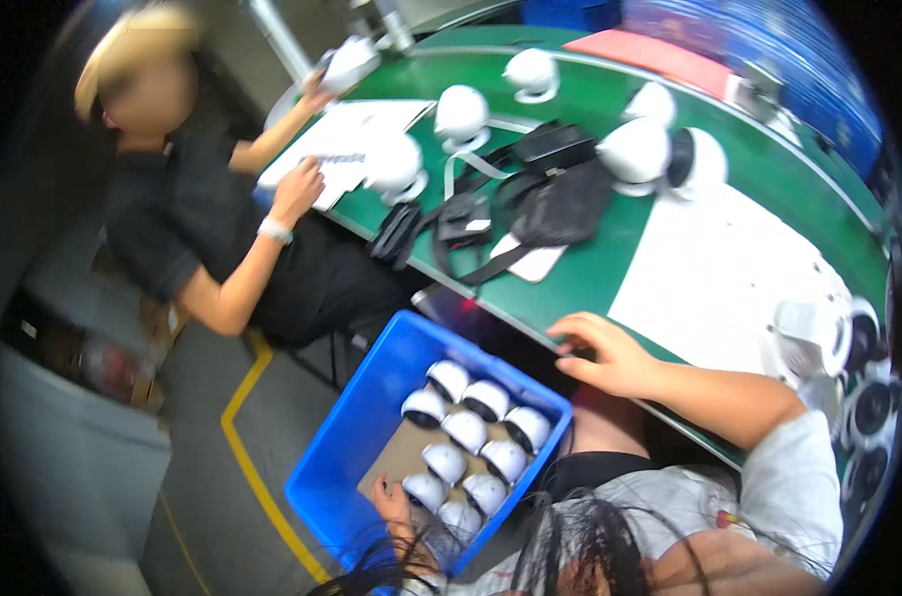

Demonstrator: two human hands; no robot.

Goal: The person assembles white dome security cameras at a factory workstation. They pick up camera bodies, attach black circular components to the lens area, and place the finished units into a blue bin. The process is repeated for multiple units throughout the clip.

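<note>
My left hand (393, 505) reaches down into a blue plastic bin (346, 412), its fingers apart beside the nearest white units. Several white rounded camera-like housings (445, 463) with black faces sit in rows on a tan sheet (396, 452) in the bin. Hair and blur partly cover the near end of the bin and my left wrist. At the edge of the green table, my right hand (610, 356) hovers with curved fingers and the thumb apart, and I see nothing in it.
On the green table (595, 288) stand more white housings (634, 154), a black bag (568, 204) and a white sheet (714, 268). Black round parts (873, 407) lie at the right. A co-worker (173, 209) at the left holds a white unit (349, 65). Yellow tape (262, 487) marks the floor.
</note>
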